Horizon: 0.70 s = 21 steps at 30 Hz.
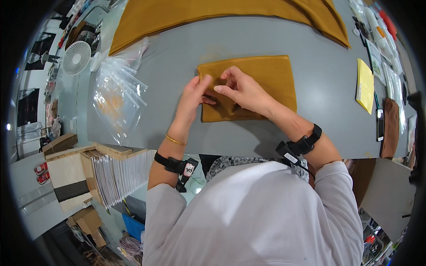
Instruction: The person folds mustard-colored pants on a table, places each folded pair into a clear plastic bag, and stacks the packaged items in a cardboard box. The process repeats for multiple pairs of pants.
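A folded mustard-yellow cloth (266,84) lies flat in front of me on the grey table. At its left edge, my left hand (194,96) pinches the cloth near the upper left corner, thumb on top, while its lower fingers rest by the side edge. My right hand (244,91) hovers over the cloth's left half. Its fingers are curled, and a gap shows between thumb and forefinger with nothing visible in it. A larger piece of the same mustard fabric (222,11) spreads across the far side of the table.
Clear plastic bags (117,95) are fanned out at the left, with a white fan (76,57) beyond them. To the right lie a yellow packet (364,86), a phone (380,124) and a brown cloth strip (390,128). A box of white sheets (122,175) stands lower left.
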Each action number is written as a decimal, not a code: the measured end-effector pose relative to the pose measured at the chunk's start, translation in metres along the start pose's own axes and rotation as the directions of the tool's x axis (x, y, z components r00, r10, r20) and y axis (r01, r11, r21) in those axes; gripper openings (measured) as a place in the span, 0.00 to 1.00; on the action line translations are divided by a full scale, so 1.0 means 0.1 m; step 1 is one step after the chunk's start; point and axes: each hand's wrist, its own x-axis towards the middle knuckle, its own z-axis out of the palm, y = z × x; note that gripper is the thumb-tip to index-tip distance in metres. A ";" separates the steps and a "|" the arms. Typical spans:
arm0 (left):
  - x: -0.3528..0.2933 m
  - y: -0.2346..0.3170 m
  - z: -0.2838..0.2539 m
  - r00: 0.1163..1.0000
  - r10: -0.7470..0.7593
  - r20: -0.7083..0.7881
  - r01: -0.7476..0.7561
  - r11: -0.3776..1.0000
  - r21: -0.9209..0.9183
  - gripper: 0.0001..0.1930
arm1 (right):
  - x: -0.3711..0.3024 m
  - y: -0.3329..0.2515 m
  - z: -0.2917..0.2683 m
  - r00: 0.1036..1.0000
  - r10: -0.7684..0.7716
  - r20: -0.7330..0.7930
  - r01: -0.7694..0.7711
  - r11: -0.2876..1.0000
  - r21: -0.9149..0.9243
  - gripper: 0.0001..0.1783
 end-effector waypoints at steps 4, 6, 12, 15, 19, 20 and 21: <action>0.14 -0.24 0.00 0.984 0.153 -0.085 -0.146 0.986 0.083 0.17 | -0.35 0.26 -0.32 0.926 -0.336 -0.169 0.215 0.842 -0.495 0.19; 0.19 -0.34 0.05 0.962 0.244 -0.125 -0.208 0.947 0.245 0.18 | -0.52 0.45 -0.50 0.847 -0.493 -0.197 0.200 0.640 -0.742 0.29; 0.00 -0.03 -0.64 0.961 0.066 -0.268 0.026 0.945 0.327 0.13 | -0.49 0.37 -0.60 0.981 -0.180 0.066 0.131 0.373 -0.918 0.43; -0.03 0.31 -1.69 0.670 0.469 -0.575 -0.160 0.848 0.506 0.09 | -0.24 0.10 -0.33 0.976 -0.181 0.122 0.183 0.375 -0.909 0.44; 0.16 0.40 -2.97 0.308 0.759 -0.574 0.256 0.515 0.818 0.14 | 0.07 0.02 0.34 0.903 -0.326 0.280 0.415 0.493 -0.764 0.43; 0.22 0.36 -3.18 0.321 0.731 -0.602 0.417 0.461 0.783 0.15 | 0.09 0.05 0.40 0.905 -0.285 0.318 0.418 0.440 -0.795 0.44; 0.25 0.29 -3.33 0.370 0.669 -0.644 0.439 0.485 0.756 0.15 | 0.10 0.09 0.40 0.889 -0.307 0.339 0.445 0.406 -0.798 0.45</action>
